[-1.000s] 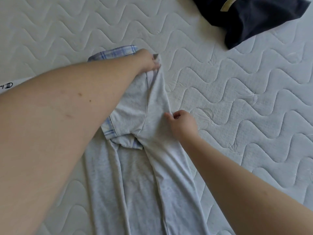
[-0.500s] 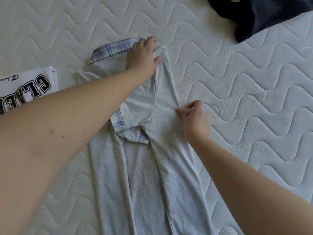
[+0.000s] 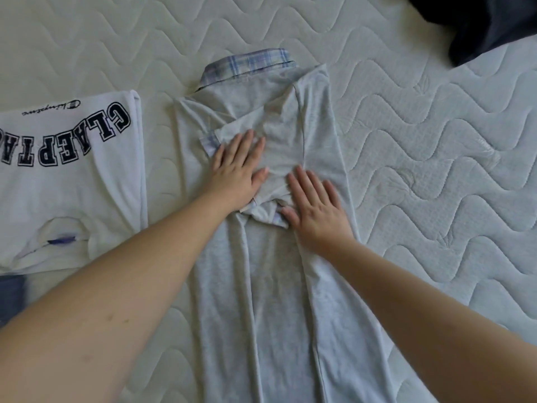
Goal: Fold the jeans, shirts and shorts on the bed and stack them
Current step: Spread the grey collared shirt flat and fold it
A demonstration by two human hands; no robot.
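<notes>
While our left hand [image 3: 236,170] and right hand [image 3: 315,206] press flat-fingered, grasping nothing, on the grey shirt [image 3: 273,257], we should sweep outward, probably flattening its 2 tucked sleeves.

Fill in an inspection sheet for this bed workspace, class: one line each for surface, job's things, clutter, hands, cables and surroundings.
Surface: white quilted mattress, bare, wavy stitching.
Job's things: grey shirt with plaid collar lies lengthwise in the middle, both sides and sleeves folded inward; white lettered T-shirt folded beside it on the left, not touching it as far as seen; dark navy garment bunched at the top right corner.
Clutter: a blue fabric edge at the left border, too cropped to identify.
Hands: left hand and right hand lie flat, fingers straight, pressing the folded sleeves.
Cables: nothing seen.
Surroundings: nothing seen beyond the mattress.
</notes>
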